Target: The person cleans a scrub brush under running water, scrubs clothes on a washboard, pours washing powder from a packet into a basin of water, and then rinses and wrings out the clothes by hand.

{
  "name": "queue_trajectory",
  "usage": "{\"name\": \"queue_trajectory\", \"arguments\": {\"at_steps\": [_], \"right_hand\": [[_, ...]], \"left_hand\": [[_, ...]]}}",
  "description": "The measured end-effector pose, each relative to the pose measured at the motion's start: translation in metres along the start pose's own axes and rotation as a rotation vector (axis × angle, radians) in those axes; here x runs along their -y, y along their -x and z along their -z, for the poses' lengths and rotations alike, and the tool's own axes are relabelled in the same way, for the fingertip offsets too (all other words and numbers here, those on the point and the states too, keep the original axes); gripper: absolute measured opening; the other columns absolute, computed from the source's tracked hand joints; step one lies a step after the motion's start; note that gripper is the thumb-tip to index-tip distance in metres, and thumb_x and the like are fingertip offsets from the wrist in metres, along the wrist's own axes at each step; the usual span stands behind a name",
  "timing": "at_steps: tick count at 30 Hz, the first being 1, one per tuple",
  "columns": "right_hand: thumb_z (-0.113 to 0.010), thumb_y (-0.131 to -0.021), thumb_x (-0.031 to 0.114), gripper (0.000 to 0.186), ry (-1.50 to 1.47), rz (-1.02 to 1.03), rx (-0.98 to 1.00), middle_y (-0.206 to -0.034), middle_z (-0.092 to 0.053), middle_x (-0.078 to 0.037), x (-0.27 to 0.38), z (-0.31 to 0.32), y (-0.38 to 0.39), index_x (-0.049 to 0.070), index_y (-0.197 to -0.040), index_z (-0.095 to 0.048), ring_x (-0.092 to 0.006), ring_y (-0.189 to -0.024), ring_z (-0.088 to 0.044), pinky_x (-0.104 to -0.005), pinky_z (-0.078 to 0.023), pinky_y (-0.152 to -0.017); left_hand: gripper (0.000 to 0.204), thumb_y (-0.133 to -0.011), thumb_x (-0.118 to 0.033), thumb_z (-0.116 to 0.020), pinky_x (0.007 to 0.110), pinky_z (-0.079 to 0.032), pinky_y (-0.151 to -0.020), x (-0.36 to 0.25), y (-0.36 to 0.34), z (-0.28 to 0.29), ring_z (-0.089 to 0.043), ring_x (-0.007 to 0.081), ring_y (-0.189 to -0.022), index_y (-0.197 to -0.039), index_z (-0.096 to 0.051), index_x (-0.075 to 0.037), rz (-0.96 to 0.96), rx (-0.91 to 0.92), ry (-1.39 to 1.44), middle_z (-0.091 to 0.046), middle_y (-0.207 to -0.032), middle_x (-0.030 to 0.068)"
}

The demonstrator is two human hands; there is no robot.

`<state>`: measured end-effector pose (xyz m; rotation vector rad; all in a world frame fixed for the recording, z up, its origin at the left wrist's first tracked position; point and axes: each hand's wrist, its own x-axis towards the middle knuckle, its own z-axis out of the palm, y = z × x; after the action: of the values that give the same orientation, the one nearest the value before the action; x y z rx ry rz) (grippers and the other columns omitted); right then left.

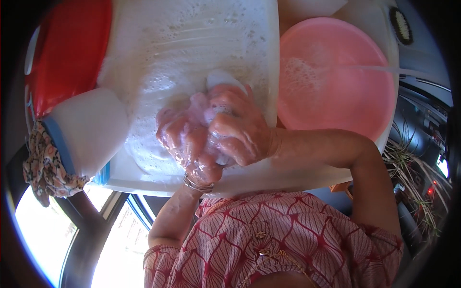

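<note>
Head: cloth [224, 78] end forward, axis unclear

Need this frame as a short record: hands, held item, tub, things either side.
left_hand: soapy, curled against the right hand; left hand has bracelets at its wrist
held: white cloth-like item, mostly hidden
tub: white tub, sudsy water
left_side: red basin, white container, patterned cloth
right_side: pink basin, some foam inside
</note>
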<state>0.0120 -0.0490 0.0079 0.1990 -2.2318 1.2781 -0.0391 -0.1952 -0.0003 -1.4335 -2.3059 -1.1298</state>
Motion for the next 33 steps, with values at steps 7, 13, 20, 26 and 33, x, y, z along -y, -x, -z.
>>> {"name": "queue_trajectory", "arguments": {"at_steps": [7, 13, 20, 26, 33], "right_hand": [[-0.058, -0.063, 0.015, 0.011, -0.064, 0.012, -0.058, -0.08, -0.051, -0.007, -0.008, -0.001, -0.013, 0.01, -0.069, -0.05, -0.0233, -0.074, -0.049, -0.0382, -0.03, -0.067], [-0.056, -0.066, 0.013, 0.017, -0.048, 0.11, -0.008, -0.073, -0.051, -0.012, -0.017, 0.0, -0.021, 0.003, -0.074, -0.045, -0.029, -0.062, -0.051, -0.04, -0.038, -0.054], [-0.054, -0.071, 0.025, 0.015, -0.067, 0.015, 0.059, -0.065, -0.053, -0.007, -0.029, 0.015, -0.034, 0.01, -0.069, -0.054, -0.0268, -0.057, -0.053, -0.0374, -0.041, -0.049], [-0.046, -0.08, 0.024, 0.019, -0.051, -0.108, 0.031, -0.072, -0.055, -0.01, -0.039, 0.025, -0.035, 0.008, -0.074, -0.052, -0.0288, -0.062, -0.054, -0.0368, -0.042, -0.052], [-0.041, -0.087, 0.028, 0.031, 0.341, -0.363, -0.038, -0.092, -0.058, -0.018, -0.024, 0.021, -0.035, 0.002, -0.096, -0.056, -0.0336, -0.08, -0.058, -0.0401, -0.048, -0.067]], "left_hand": [[0.037, -0.069, -0.027, -0.049, 0.046, -0.036, -0.076, 0.003, -0.03, 0.008, -0.047, 0.0319, -0.087, -0.094, -0.056, 0.0, 0.152, 0.052, 0.119, -0.054, -0.091, 0.0146], [0.031, -0.068, -0.023, -0.051, 0.042, -0.04, -0.067, 0.018, -0.042, 0.008, -0.05, 0.0348, -0.075, -0.089, -0.055, 0.001, 0.012, 0.101, 0.068, -0.053, -0.083, 0.0163], [0.02, -0.068, -0.016, -0.054, 0.036, -0.042, -0.053, 0.017, -0.07, 0.009, -0.052, 0.0305, -0.059, -0.081, -0.056, -0.001, -0.105, 0.166, 0.08, -0.055, -0.073, 0.0114], [0.037, -0.089, -0.031, -0.035, 0.033, -0.042, -0.058, 0.028, -0.081, -0.003, -0.052, 0.0223, -0.062, -0.087, -0.058, -0.001, 0.326, 0.188, 0.465, -0.056, -0.073, 0.0125], [0.062, -0.085, -0.049, -0.044, 0.029, -0.042, -0.077, 0.008, -0.077, 0.023, -0.051, 0.0175, -0.088, -0.123, -0.041, 0.0, 0.51, 0.27, 0.774, -0.054, -0.105, 0.0109]]}}
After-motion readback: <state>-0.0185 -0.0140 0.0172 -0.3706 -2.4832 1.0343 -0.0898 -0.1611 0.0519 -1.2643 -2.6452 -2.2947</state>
